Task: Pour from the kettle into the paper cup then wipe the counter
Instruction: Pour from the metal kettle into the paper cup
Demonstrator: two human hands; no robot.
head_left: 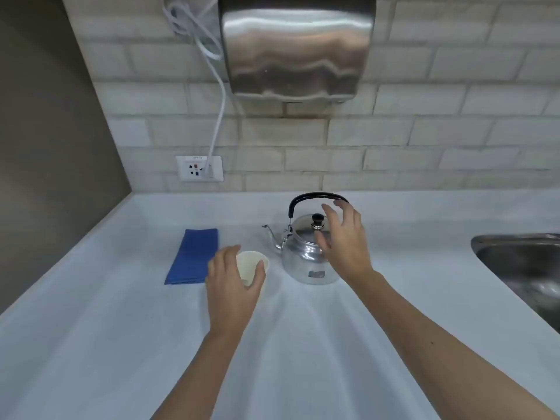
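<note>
A shiny steel kettle [306, 256] with a black arched handle and black lid knob stands on the white counter [121, 344], its thin spout pointing left. My right hand [345, 241] hovers over its right side, fingers spread just under the handle, holding nothing. A white paper cup [250, 263] stands upright left of the kettle, below the spout. My left hand [233, 286] is wrapped around the cup's near side. A folded blue cloth [194, 256] lies flat to the left of the cup.
A steel sink [524, 268] is set into the counter at the right edge. On the tiled wall hang a steel hand dryer [295, 47] and a socket [200, 168] with a white cable. A grey side wall closes the left.
</note>
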